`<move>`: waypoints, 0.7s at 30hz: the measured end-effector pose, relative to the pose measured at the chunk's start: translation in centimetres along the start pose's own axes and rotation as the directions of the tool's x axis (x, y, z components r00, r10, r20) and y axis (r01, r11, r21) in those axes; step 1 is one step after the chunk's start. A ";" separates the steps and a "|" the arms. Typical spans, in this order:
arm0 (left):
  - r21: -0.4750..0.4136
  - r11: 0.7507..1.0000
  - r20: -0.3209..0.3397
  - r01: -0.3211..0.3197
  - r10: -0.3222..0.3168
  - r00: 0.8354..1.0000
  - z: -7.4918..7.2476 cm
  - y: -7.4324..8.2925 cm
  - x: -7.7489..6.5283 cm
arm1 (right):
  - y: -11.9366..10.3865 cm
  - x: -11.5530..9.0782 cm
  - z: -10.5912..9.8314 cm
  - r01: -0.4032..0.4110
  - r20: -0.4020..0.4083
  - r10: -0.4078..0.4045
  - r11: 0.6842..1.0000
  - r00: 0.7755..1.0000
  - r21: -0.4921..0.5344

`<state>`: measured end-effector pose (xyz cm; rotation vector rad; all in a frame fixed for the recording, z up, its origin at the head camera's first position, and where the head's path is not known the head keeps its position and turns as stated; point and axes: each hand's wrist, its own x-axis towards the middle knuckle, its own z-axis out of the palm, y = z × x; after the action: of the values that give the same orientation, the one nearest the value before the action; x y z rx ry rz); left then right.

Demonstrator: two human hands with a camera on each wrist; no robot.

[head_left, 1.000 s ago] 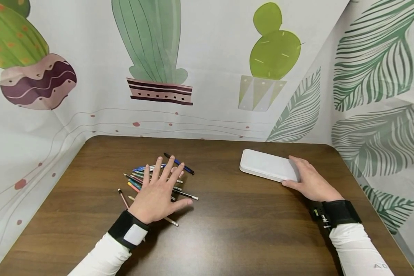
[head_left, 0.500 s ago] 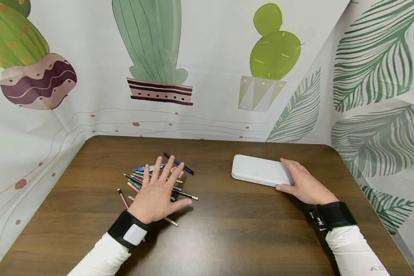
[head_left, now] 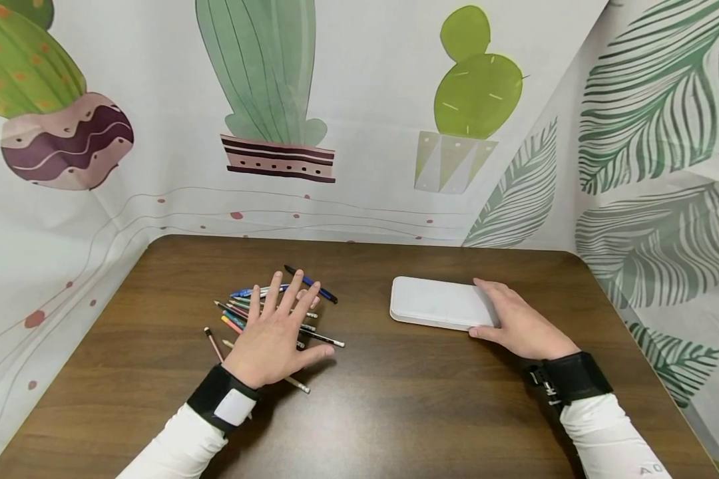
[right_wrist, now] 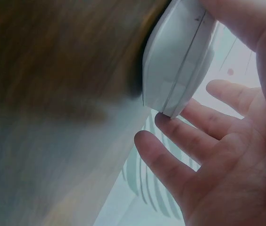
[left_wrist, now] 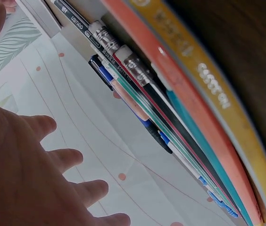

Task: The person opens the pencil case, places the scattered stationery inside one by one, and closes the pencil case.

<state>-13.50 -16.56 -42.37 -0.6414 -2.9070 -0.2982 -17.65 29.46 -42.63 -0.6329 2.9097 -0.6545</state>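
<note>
In the head view a white, flat case [head_left: 440, 303] with rounded corners lies on the table. My right hand [head_left: 518, 322] grips its right end, thumb along the near side and fingers at the far side. The right wrist view shows a seam along the edge of the case [right_wrist: 178, 61] and the fingertips right at it. My left hand [head_left: 272, 346] is spread flat over a loose pile of pencils [head_left: 234, 324] and pens, hiding part of it. Viewed from the left wrist, its straight fingers [left_wrist: 64, 160] are above a yellow pencil [left_wrist: 213, 84] and several others.
A blue and black pen [head_left: 323, 289] lies just beyond the left fingertips. One pencil [head_left: 213, 342] lies left of the pile, and another's eraser end [head_left: 299, 384] shows below the left thumb. A cloth with printed cacti [head_left: 371, 100] hangs behind the brown table [head_left: 383, 412].
My right hand has moved the white case left and slightly nearer to me, turning it a little straighter. The left hand and the pencils have stayed in place.
</note>
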 end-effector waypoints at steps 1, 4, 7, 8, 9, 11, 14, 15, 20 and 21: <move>0.001 1.000 0.001 -0.001 0.001 1.000 0.0 0.0 0.0 | -0.2 0.0 0.1 0.003 0.000 -0.003 1.000 1.000 0.000; 0.000 1.000 -0.001 -0.005 0.005 1.000 -0.1 0.1 -0.1 | -0.5 0.1 0.2 0.009 -0.002 -0.009 1.000 1.000 -0.007; 0.008 1.000 -0.005 -0.015 0.015 1.000 -0.1 0.1 -0.1 | -0.9 0.1 0.4 0.016 -0.001 -0.016 1.000 1.000 -0.010; 0.004 1.000 -0.007 -0.019 0.019 1.000 -0.1 0.2 0.0 | -0.9 0.1 0.4 0.019 -0.002 -0.019 1.000 1.000 -0.014; 0.001 1.000 -0.009 -0.024 0.024 1.000 -0.2 0.2 0.0 | -1.0 0.2 0.5 0.022 -0.002 -0.022 1.000 1.000 -0.016; -0.005 0.999 -0.013 -0.038 0.038 0.999 -0.2 0.3 0.0 | -1.2 0.2 0.6 0.031 -0.004 -0.031 0.999 1.000 -0.018; -0.025 0.998 -0.025 -0.056 0.056 0.998 -0.2 0.5 0.2 | -1.5 0.3 0.7 0.044 -0.011 -0.044 0.999 0.999 -0.024; -0.024 0.998 -0.027 -0.062 0.061 0.998 -0.2 0.5 0.2 | -1.6 0.4 0.8 0.048 -0.013 -0.049 0.999 0.999 -0.024; -0.031 0.996 -0.036 -0.080 0.079 0.996 -0.2 0.8 0.3 | -2.1 0.5 1.2 0.060 -0.016 -0.061 0.998 0.998 -0.029; -0.036 0.996 -0.039 -0.085 0.083 0.996 -0.2 0.9 0.4 | -2.2 0.5 1.3 0.062 -0.015 -0.062 0.998 0.998 -0.031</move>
<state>-13.45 -15.68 -41.97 -0.7531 -2.8357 -0.3508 -17.09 26.93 -42.81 -0.7272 2.9308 -0.6252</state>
